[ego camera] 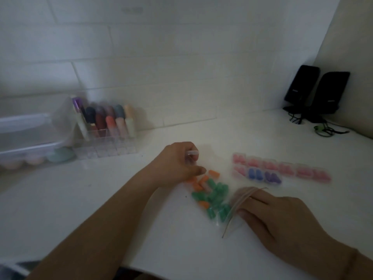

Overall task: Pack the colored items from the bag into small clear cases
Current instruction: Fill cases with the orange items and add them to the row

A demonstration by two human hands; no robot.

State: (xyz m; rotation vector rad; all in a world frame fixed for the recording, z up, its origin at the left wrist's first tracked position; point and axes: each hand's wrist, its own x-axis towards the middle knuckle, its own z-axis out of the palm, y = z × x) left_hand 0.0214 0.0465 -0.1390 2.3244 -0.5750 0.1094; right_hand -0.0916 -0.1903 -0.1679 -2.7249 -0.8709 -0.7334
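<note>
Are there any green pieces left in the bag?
Yes, many green pieces lie inside the clear bag on the table, mixed with a few orange ones.

text: none legible | speakers: small front marks, too blurred to read
</note>
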